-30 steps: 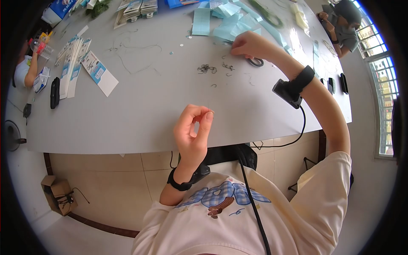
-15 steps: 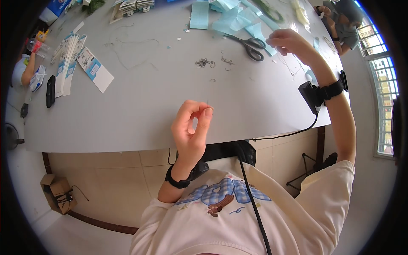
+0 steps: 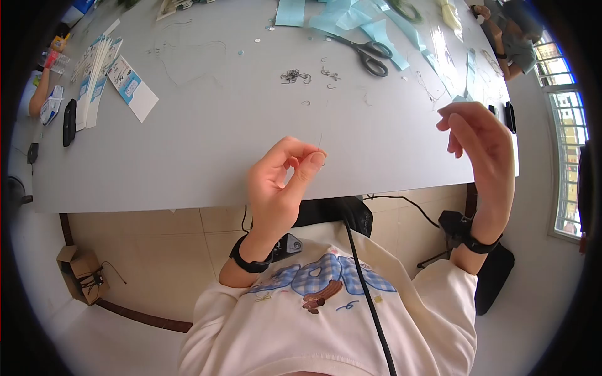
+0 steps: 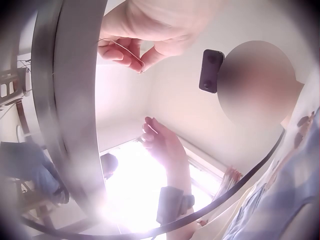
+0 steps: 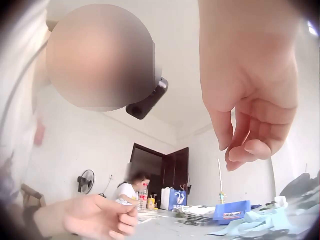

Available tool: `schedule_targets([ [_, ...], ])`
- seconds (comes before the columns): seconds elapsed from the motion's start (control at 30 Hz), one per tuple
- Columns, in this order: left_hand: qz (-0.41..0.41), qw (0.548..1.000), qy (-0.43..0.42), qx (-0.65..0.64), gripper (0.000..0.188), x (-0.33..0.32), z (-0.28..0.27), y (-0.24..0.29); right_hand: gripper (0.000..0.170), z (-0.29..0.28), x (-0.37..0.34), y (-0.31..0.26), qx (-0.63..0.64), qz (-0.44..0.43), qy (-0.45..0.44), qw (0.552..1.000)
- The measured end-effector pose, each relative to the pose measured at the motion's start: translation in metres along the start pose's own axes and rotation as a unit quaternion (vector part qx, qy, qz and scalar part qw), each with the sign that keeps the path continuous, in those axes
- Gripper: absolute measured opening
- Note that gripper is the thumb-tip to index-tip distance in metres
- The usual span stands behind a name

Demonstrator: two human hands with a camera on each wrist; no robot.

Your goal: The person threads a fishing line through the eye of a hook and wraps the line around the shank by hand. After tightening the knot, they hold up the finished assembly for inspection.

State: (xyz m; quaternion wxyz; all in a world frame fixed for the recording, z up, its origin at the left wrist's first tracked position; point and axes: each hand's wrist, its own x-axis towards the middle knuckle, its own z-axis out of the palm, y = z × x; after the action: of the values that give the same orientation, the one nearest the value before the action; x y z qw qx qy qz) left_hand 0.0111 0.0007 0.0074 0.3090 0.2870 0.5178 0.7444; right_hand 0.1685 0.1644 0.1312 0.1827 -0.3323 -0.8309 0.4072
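Delicately, the left hand [image 3: 276, 178] pinches a fine thread [image 4: 131, 52] between thumb and forefinger over the near side of the table [image 3: 207, 156], while the right hand [image 3: 483, 141] has its fingers loosely bent, and I cannot tell whether they hold anything. One slackened fingertip could drop that thread, and a careless reach could snag it on the hooks [image 3: 295, 76] beyond

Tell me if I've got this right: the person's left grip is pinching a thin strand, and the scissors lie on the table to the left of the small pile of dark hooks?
Not quite: the head view shows the scissors lying to the right of the pile of dark hooks. The left grip is pinching a thin strand, as you say.
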Motion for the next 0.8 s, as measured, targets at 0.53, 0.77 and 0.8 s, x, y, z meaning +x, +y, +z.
schedule_targets([
  [0.53, -0.045, 0.992, -0.001, -0.115, 0.009, -0.010, 0.037, 0.006, 0.015, 0.122, -0.042, 0.033, 0.259, -0.024, -0.042, 0.965],
  [0.77, -0.012, 0.997, -0.022, -0.076, 0.011, -0.013, 0.044, 0.006, 0.008, 0.116, -0.048, 0.038, 0.315, -0.019, -0.024, 0.949],
  [0.8, -0.014, 0.997, -0.023, -0.074, 0.011, -0.013, 0.044, 0.007, 0.008, 0.116, -0.049, 0.039, 0.317, -0.017, -0.023, 0.948],
])
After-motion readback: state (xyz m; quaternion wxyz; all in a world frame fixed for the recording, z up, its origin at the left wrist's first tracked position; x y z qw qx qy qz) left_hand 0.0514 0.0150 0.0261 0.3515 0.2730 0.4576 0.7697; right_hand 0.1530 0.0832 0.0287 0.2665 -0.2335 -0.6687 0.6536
